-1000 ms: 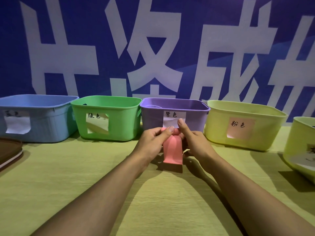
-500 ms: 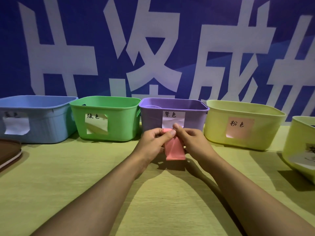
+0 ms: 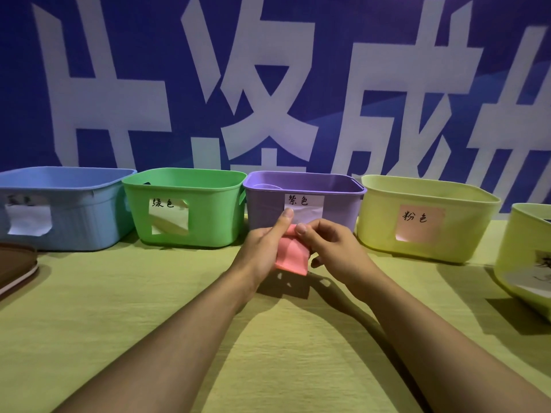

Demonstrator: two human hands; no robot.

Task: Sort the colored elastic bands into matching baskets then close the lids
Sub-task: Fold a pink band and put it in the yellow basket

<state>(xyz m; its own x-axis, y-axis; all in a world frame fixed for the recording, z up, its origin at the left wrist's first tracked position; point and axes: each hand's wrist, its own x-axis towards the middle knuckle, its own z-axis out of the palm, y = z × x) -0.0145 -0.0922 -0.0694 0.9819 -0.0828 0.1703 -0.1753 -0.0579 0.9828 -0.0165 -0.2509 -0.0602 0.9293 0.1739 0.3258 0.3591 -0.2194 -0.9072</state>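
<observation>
Five baskets line the back of the table [image 3: 149, 338]: a blue basket [image 3: 74, 216], a green basket [image 3: 205, 216], a purple basket [image 3: 268, 207], a yellow basket with a pink label [image 3: 381, 225], and a second yellow basket [image 3: 518, 263] cut off at the right edge. One pink elastic band [image 3: 290, 257] is in play, folded flat and held just above the table, right in front of the purple basket. Two hands share it: the left hand [image 3: 262, 248] pinches its upper edge with the thumb raised, the right hand [image 3: 331, 248] curls round its right side. One brown lid [image 3: 15, 263] lies at far left. A blue banner with white characters [image 3: 268, 84] fills the background. The hands partly block the purple basket's label. Something pale shows inside the purple basket; what it is, I can't tell.
</observation>
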